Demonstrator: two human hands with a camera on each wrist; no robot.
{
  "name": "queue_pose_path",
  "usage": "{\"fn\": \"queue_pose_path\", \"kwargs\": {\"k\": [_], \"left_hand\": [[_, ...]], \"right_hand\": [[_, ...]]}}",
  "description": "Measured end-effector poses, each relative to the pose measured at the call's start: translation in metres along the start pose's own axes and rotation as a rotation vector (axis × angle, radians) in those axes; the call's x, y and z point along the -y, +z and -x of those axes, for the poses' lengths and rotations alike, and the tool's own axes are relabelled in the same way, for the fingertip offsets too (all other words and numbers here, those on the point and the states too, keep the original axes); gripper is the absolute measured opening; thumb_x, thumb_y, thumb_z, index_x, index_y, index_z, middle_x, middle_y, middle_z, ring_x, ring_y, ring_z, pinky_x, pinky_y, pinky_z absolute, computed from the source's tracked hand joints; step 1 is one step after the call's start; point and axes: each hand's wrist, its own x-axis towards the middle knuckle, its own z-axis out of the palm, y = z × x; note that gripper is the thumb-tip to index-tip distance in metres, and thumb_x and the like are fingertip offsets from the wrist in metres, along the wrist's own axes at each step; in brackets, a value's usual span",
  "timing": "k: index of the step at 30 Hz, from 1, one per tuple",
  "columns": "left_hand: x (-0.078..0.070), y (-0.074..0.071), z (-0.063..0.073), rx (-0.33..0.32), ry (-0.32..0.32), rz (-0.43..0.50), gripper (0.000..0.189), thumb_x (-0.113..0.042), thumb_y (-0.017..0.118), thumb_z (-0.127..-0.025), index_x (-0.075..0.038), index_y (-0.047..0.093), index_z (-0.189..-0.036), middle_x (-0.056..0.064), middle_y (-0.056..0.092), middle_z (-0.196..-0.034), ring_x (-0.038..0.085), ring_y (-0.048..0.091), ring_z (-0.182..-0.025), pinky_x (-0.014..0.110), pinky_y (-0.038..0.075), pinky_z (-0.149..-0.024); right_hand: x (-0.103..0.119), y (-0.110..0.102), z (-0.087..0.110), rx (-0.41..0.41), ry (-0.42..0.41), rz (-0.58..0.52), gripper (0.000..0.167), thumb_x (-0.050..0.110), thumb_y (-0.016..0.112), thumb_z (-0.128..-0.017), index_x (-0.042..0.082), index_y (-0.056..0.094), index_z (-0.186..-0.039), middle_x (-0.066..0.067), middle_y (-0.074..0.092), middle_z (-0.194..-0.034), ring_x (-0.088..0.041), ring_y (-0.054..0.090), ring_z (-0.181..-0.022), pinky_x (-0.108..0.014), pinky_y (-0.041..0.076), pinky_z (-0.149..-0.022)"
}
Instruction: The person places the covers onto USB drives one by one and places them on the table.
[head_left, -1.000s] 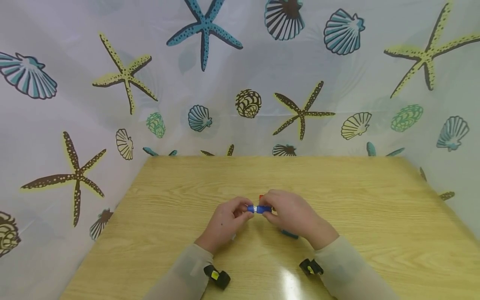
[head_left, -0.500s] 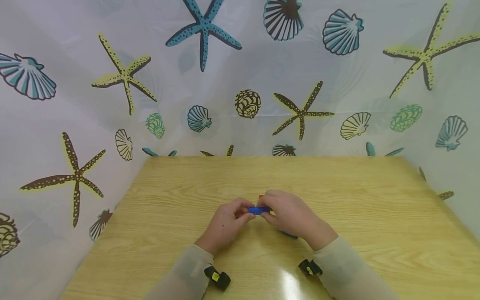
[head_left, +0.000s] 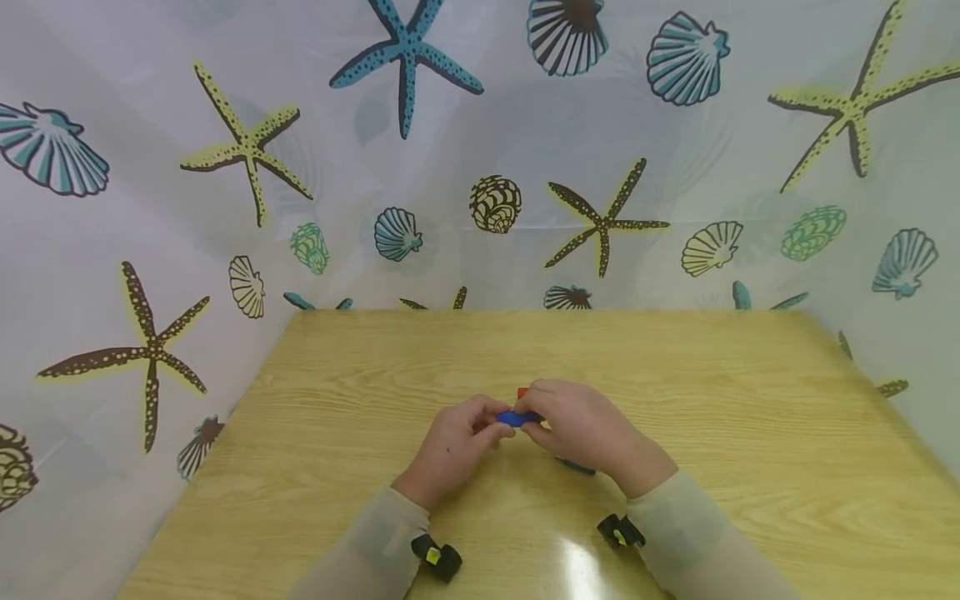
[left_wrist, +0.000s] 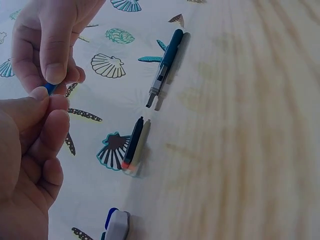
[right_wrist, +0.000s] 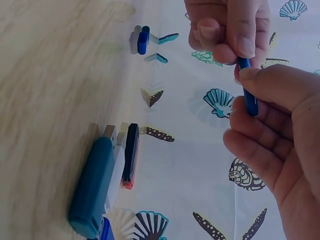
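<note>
In the head view a small blue USB flash drive [head_left: 517,418] is held between both hands above the table, its metal plug not showing. My left hand [head_left: 452,446] pinches one end between thumb and fingers. From the other side, my right hand [head_left: 585,427] grips the opposite end the same way. The right wrist view shows the drive [right_wrist: 251,102] as a narrow blue stick. Fingertips cover most of it in the left wrist view, where only a sliver of blue drive [left_wrist: 50,88] shows.
A teal flash drive [right_wrist: 92,185] with a bare metal plug lies on the table under my right hand. Near it are a white drive [right_wrist: 116,172] and a black-and-red one [right_wrist: 131,155]. A white-and-blue piece [left_wrist: 117,224] lies farther left. A shell-print curtain [head_left: 435,167] surrounds the wooden table [head_left: 360,358].
A second ago the metal plug showed between two blue parts, one in each hand. The parts have come together and the plug is covered. Both hands stay nearly in place.
</note>
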Motion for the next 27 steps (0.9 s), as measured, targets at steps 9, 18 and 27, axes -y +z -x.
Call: {"fn": "queue_pose_path", "kwargs": {"k": [9,18,27], "left_hand": [[-0.0014,0.0008,-0.0004,0.002,-0.067,0.104,0.021,-0.032,0.067,-0.099,-0.018,0.07,-0.115,0.003,0.075,-0.088,0.011,0.068,-0.08,0.029,0.05,-0.069],[-0.0039,-0.0028,-0.0004,-0.022,-0.058,0.07,0.021,-0.029,0.063,-0.102,-0.019,0.068,-0.12,0.001,0.075,-0.093,0.008,0.067,-0.083,0.033,0.053,-0.075],[-0.0018,-0.0038,-0.0016,-0.031,-0.1,0.073,0.025,-0.035,0.065,-0.101,-0.018,0.067,-0.12,-0.004,0.073,-0.094,0.009,0.066,-0.085,0.037,0.052,-0.079]], "right_hand": [[-0.0024,0.006,-0.0007,-0.112,-0.116,0.044,0.014,0.016,0.081,-0.087,0.009,0.073,-0.097,0.004,0.064,-0.086,-0.007,0.055,-0.071,-0.023,0.051,-0.065],[-0.0032,0.0023,-0.0017,-0.08,-0.011,0.021,0.021,0.023,0.081,-0.089,0.011,0.074,-0.105,0.005,0.068,-0.094,-0.008,0.063,-0.081,-0.027,0.054,-0.071],[-0.0068,0.0049,-0.0013,-0.043,0.067,0.032,0.018,0.025,0.082,-0.088,0.015,0.073,-0.1,0.007,0.065,-0.095,-0.009,0.061,-0.08,-0.027,0.054,-0.071]]}}
